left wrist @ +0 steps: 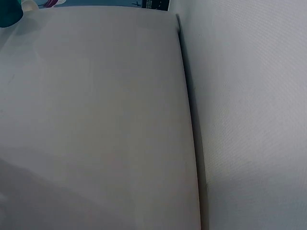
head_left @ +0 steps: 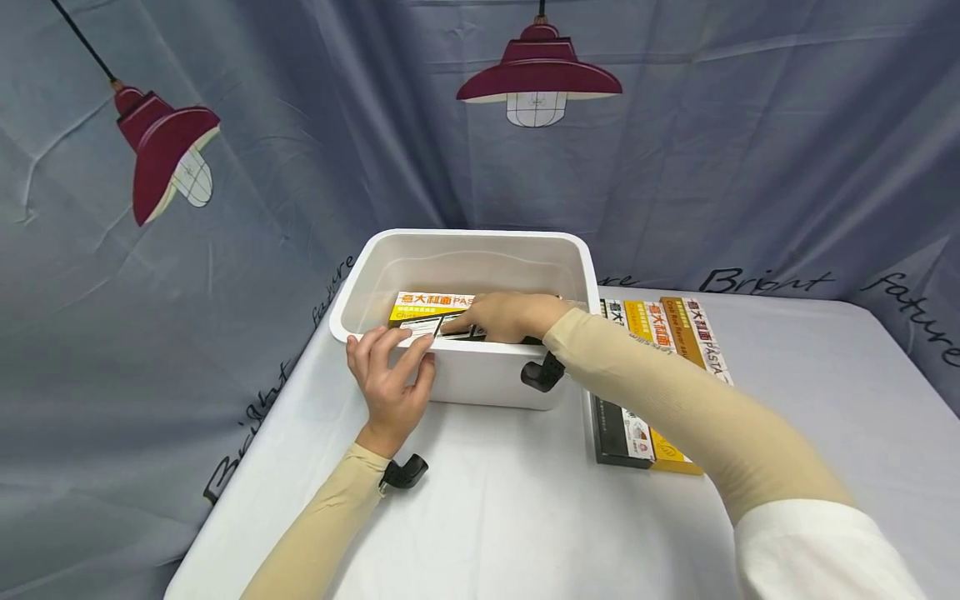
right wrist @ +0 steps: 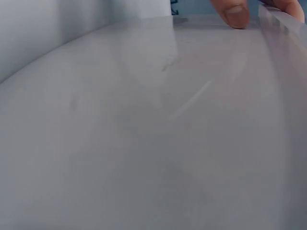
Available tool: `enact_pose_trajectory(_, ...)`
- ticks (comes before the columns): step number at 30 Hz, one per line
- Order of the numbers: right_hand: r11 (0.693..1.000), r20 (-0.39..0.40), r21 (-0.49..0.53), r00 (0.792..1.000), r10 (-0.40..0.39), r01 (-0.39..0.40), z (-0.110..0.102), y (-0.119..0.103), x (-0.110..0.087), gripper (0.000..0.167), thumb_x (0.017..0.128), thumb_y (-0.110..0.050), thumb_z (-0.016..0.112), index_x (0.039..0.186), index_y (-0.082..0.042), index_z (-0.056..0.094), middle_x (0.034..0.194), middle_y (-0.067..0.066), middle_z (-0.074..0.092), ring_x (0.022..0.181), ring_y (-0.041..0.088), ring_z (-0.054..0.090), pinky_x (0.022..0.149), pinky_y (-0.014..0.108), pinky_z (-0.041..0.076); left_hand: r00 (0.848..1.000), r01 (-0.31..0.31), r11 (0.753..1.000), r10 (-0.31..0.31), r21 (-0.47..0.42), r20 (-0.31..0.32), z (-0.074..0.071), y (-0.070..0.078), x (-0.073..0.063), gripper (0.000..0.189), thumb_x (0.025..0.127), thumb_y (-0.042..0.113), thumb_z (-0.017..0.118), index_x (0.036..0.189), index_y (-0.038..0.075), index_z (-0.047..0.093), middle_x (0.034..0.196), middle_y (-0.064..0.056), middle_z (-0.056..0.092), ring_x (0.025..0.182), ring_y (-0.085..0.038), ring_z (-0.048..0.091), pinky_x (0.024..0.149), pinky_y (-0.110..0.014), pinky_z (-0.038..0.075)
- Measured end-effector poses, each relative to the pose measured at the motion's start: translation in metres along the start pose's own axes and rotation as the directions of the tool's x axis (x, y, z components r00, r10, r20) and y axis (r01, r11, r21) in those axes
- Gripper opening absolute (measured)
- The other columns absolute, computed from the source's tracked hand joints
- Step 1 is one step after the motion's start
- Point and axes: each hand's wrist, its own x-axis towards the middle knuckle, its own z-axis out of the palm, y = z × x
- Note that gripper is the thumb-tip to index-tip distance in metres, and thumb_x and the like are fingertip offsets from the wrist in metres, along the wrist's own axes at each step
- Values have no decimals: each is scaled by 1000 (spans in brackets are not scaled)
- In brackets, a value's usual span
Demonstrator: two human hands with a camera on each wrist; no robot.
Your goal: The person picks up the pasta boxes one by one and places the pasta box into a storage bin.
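Note:
A white plastic bin (head_left: pixel 487 375) holds pasta boxes, among them a yellow-and-white pasta box (head_left: pixel 427 302) and, nearer its front wall, a black-and-white pasta box (head_left: pixel 420 327). My left hand (head_left: pixel 392 387) grips the front-left rim, fingers over the edge and thumb against the outside wall; in the right wrist view its thumb (right wrist: pixel 236 17) shows on that wall. Reaching in over the front-right rim, my right hand (head_left: pixel 510 315) rests on the black-and-white box with its index finger stretched left along it. The front wall hides its lower fingers.
Right of the bin lie several more pasta boxes, a black one (head_left: pixel 618 433), a yellow one (head_left: pixel 667 450) and a brown one (head_left: pixel 686 333), partly under my right forearm. The white-covered table (head_left: pixel 495 517) meets a grey-blue curtain (head_left: pixel 675 167) at the back and left.

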Motion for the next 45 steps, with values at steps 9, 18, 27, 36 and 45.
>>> enact_pose_trajectory(9,1000,-23,-19,1000,12,-12,1,-3,0,67,94,-3,61,150,-37,50,142,3,62,118,22,55,103,38,45,1000,0,1000,0,-4,-3,0,0,0,21,81,0,69,97,10,78,103,-15,67,110,-36,50,122,-47,11)
enact_pose_trajectory(18,1000,-41,0,999,26,-26,4,-3,1,70,93,7,53,149,-34,52,144,4,60,120,20,54,105,36,43,1000,1,1000,-1,-1,-2,-1,0,0,20,82,1,69,96,11,78,103,-14,67,110,-36,50,122,-47,11)
enact_pose_trajectory(27,1000,-137,11,990,10,-9,5,-5,0,56,96,-16,66,150,-25,53,145,12,57,131,27,52,111,42,41,1000,-1,1000,1,-2,-13,-2,1,-1,21,81,0,69,96,11,78,102,-14,67,111,-36,50,120,-50,13)
enact_pose_trajectory(36,998,-172,50,984,47,-39,-1,-3,-7,55,100,-30,63,152,-17,50,151,14,53,139,30,51,117,45,39,1000,-9,1000,9,4,-8,-1,2,-1,22,80,0,69,97,10,78,101,-15,66,110,-36,49,121,-46,11)
enact_pose_trajectory(45,996,-323,89,945,51,-23,-18,10,-55,53,102,-32,59,151,-14,51,148,17,55,137,35,53,113,51,43,1000,-8,1000,8,-11,-13,-1,2,-1,20,81,0,70,96,9,79,102,-16,66,110,-36,49,121,-47,11)
